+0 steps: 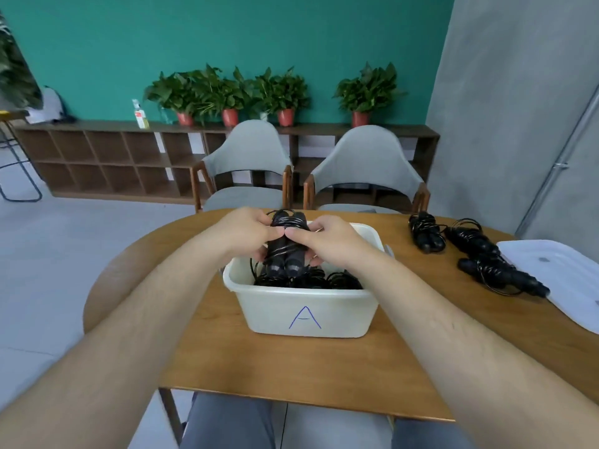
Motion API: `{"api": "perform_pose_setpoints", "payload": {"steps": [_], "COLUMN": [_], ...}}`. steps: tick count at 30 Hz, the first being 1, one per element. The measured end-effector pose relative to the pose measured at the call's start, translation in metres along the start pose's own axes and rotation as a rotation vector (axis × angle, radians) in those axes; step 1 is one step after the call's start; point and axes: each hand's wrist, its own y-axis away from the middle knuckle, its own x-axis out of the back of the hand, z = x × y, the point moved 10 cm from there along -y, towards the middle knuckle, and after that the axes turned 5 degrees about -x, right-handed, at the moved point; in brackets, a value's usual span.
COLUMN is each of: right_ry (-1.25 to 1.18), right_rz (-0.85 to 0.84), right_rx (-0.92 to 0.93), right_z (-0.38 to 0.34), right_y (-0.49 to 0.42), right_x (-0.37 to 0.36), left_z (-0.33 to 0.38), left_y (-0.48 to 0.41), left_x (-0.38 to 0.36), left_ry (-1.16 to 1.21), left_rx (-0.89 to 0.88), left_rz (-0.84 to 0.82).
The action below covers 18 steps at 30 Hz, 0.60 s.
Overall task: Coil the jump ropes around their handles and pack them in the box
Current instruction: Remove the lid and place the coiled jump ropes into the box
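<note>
Head view: left hand [246,233] and right hand [327,241] both grip one coiled black jump rope [285,246] over the white plastic box [308,312]; better lower it flat, keeping the coils tight.

Teal-walled room with grey floor

Teal wall [227,34], grey chairs [249,163] upper centre, potted plants [285,92] atop low wooden shelf [107,157].

A black jump rope [287,246], thin cord wound round two plastic handles lying side by side, stands nearly upright over the box's back left, gripped between the left hand [248,231] and right hand [327,243]; the white rectangular plastic box [304,314], a blue letter A on its near wall, holds more coiled black ropes [311,280]; further coiled black bundles [424,234] lie well apart to its right.
</note>
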Motion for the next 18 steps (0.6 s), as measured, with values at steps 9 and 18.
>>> {"api": "perform_pose_setpoints", "payload": {"steps": [9, 18], "right_ry": [0.119, 0.305], "right_rz": [-0.098, -0.129], "right_rx": [-0.141, -0.129], "right_z": [0.023, 0.041], "right_y": [-0.028, -0.033], "right_x": [-0.046, -0.058], "left_z": [-0.040, -0.058], "left_y": [-0.016, -0.035], "left_x": [-0.001, -0.031], "left_ry": [-0.339, -0.659], "left_rx": [0.051, 0.058], "left_rz": [-0.082, -0.163]}}
